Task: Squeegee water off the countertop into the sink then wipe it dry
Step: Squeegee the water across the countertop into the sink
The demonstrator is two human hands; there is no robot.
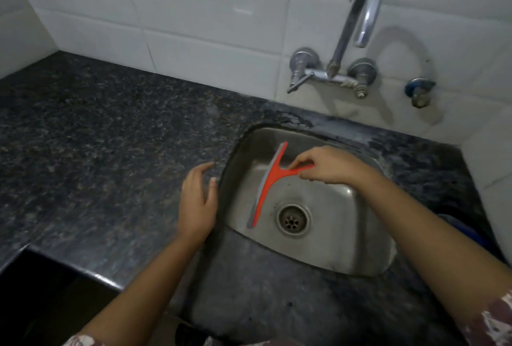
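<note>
Fingers of the right hand (329, 164) pinch the squeegee (270, 182) handle over the sink (360, 259); the left hand (198, 201) lies spread open on the counter (97, 151) (beside the rim). Such a light pinch could probably let the blade skip, leaving streaks.

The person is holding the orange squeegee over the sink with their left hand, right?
Not quite. The head view shows the right hand holding the orange squeegee by its handle over the sink. The left hand is open, resting on the countertop beside the sink's edge.
</note>
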